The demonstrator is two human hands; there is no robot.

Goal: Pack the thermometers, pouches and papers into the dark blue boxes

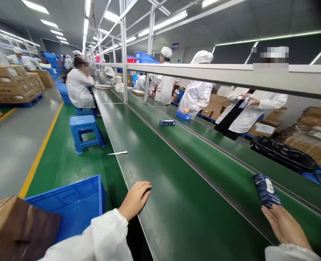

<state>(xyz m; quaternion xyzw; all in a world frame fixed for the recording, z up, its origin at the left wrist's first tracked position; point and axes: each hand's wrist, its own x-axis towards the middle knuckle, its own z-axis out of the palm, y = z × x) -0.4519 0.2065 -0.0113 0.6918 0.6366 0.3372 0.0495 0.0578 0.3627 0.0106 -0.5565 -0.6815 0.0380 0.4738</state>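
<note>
My left hand (pixel 135 198) rests on the near edge of the green worktop (pixel 160 203), its fingers lying flat with nothing in them. On the right, my right hand (pixel 287 224) reaches over the green conveyor belt (pixel 228 174) with its fingers stretched out. Its fingertips are at the near end of a dark blue printed box (pixel 267 190), which lies on the belt; I cannot tell whether they touch it. Farther along the belt lies another dark blue box (pixel 167 123).
A blue crate (pixel 75 199) and a brown carton (pixel 16 228) stand at my left, with a blue stool (pixel 85 130) beyond. A white strip (pixel 118 153) overhangs the worktop edge. Co-workers in white stand across the line; one touches a small blue tray (pixel 183 115). A metal rail (pixel 217 76) spans above.
</note>
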